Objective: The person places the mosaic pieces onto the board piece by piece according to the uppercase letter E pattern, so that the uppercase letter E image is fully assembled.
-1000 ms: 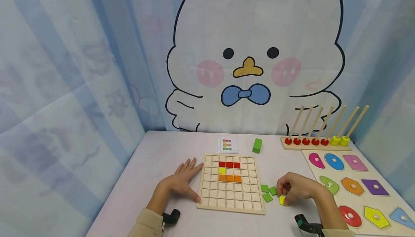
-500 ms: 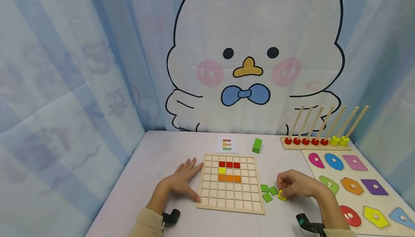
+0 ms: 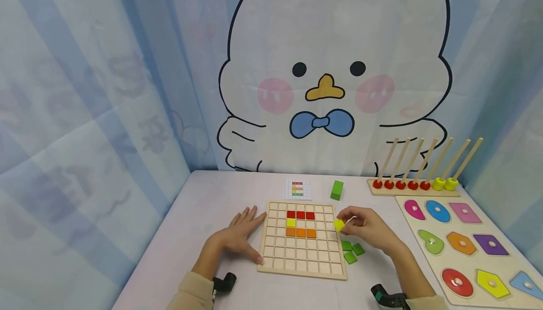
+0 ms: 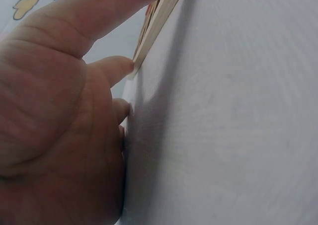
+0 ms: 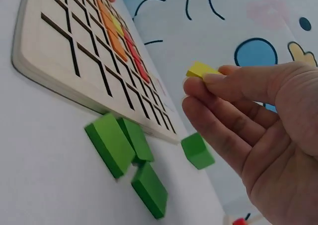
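A wooden grid board (image 3: 302, 265) lies on the table, holding three red tiles (image 3: 300, 215), one yellow tile (image 3: 291, 223) and three orange tiles (image 3: 300, 232). Fingers spread, the left hand (image 3: 235, 237) touches the board's left edge with thumb and fingertips; the left wrist view shows its palm (image 4: 54, 115) beside the edge. Between thumb and fingers the right hand (image 3: 369, 227) pinches a yellow tile (image 3: 339, 224), raised at the board's right edge. The right wrist view shows that yellow tile (image 5: 199, 70) at the fingertips. Several green tiles (image 3: 350, 257) lie right of the board.
Behind the board lie a patterned card (image 3: 298, 190) and a green block (image 3: 337, 190). A peg rack (image 3: 413, 192) with red and yellow beads stands at the back right. A board of coloured shapes (image 3: 434, 266) covers the table's right side.
The right hand has lifted the yellow tile from beside the green tiles and carried it left and away from the person to the board's right edge. The left hand stays where it was.
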{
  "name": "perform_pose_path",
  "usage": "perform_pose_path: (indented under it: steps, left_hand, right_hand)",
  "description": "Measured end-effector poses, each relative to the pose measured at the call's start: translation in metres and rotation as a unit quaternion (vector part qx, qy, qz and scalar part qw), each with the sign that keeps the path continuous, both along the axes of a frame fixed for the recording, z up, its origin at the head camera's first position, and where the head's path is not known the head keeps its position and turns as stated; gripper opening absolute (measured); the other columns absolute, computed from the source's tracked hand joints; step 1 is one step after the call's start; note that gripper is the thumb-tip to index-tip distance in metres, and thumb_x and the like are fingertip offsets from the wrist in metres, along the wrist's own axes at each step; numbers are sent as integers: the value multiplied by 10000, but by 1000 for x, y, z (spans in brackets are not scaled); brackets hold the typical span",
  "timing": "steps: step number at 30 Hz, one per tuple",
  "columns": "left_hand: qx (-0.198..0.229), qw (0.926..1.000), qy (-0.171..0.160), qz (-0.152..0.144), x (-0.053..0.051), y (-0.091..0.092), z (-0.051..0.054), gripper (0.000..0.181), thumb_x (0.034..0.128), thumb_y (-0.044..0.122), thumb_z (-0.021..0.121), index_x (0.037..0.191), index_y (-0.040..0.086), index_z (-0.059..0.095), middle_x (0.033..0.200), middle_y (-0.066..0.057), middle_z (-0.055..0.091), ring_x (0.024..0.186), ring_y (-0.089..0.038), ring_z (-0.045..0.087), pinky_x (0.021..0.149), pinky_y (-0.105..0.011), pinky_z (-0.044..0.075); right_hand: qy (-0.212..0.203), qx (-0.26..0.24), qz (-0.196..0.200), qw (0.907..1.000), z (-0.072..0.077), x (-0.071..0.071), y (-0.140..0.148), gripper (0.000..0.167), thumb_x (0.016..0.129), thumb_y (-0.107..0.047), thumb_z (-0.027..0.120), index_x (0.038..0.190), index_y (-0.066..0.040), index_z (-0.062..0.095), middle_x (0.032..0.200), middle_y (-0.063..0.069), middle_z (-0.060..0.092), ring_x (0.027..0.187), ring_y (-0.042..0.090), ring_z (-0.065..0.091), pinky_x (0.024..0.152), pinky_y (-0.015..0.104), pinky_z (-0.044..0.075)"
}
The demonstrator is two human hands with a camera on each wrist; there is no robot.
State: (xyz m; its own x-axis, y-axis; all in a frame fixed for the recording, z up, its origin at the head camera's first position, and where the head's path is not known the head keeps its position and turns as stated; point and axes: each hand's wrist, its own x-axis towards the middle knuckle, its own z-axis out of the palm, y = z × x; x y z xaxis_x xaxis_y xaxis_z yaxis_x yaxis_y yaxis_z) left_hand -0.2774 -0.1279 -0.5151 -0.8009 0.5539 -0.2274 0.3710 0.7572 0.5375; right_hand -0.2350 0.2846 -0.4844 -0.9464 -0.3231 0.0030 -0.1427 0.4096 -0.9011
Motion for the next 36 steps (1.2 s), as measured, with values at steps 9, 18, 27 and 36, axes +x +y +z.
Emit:
perform_pose_path:
  steps: [9, 18, 27, 36]
  left_hand:
    - [93, 9999, -50, -34, -2, -1, -1, 1279, 660, 589, 913, 1676, 231, 224, 1762, -148, 5, 1634, -351, -63, 1302, -589, -19]
    - [118, 9999, -60, -40, -2, -1, 1, 1278, 659, 582, 916, 1676, 227, 228, 1761, -151, 8, 1633, -356, -62, 1303, -589, -18]
    - [37, 10000, -36, -47, -2, -1, 0, 1274, 665, 583, 913, 1676, 225, 225, 1761, -153, 11, 1633, -360, -62, 1302, -593, -17]
    - [-4, 10000, 14, -57, -3, -1, -5, 1274, 667, 596, 905, 1677, 231, 220, 1762, -147, 5, 1634, -356, -57, 1304, -586, -14]
  right_hand:
    - [815, 242, -347, 9958, -11, -2, -40, 243, 924, -90, 781, 1150, -41, 704, 1054, 95, 714, 837, 120, 671, 758, 203, 583]
    - [1188, 375, -765, 9893, -13, -2, -68, 249, 875, -125, 840, 1100, -86, 739, 1012, 30, 741, 815, 113, 643, 747, 200, 569]
    - [1183, 241, -556, 9911, -13, -1, -89, 202, 885, -127, 827, 1071, -114, 749, 994, 13, 732, 829, 111, 639, 757, 217, 551]
    - [1024, 118, -119, 9946, -23, -3, -105, 227, 859, -167, 857, 1052, -113, 752, 986, 14, 736, 806, 112, 619, 729, 219, 542]
